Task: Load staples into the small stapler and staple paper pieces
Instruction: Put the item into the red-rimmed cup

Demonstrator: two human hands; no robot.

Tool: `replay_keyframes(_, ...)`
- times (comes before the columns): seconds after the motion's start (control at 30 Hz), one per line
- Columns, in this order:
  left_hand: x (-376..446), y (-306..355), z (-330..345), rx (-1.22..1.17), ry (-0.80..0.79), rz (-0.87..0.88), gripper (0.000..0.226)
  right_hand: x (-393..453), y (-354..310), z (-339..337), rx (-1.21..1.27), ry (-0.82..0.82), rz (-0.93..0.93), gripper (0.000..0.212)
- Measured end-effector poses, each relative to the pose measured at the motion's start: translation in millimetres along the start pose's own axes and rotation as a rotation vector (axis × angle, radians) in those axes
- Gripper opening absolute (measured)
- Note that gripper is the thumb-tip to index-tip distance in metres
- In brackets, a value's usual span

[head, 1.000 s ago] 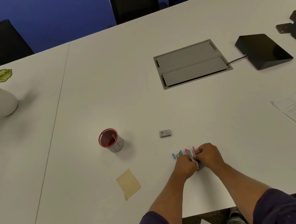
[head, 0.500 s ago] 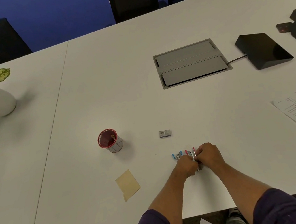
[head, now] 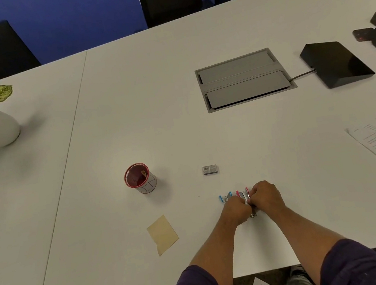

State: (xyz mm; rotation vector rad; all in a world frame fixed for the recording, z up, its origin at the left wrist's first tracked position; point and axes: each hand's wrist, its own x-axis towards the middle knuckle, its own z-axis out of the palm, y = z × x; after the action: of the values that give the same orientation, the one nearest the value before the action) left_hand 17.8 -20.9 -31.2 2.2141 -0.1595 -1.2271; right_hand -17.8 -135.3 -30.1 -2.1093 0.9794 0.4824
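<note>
At about 8 o'clock from the hands lies a tan paper piece (head: 163, 234), thin and floppy, best lifted at one edge. A small staple box (head: 210, 169) sits at 11 o'clock from them. The left hand (head: 235, 210) and the right hand (head: 265, 197) both curl around the pink small stapler (head: 247, 197) near the table's (head: 177, 107) front edge; a blue stapler (head: 225, 198) lies just left of it. The stapler looks light, stiff and a little slippery, so I would hold its body by the sides.
</note>
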Motion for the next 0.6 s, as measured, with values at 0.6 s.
replay_keyframes(0.6,-18.0,-5.0,-29.5,0.0,0.384,0.229,0.02,-20.4,-23.3,-3.9,-0.024,0.078,-0.102,0.011)
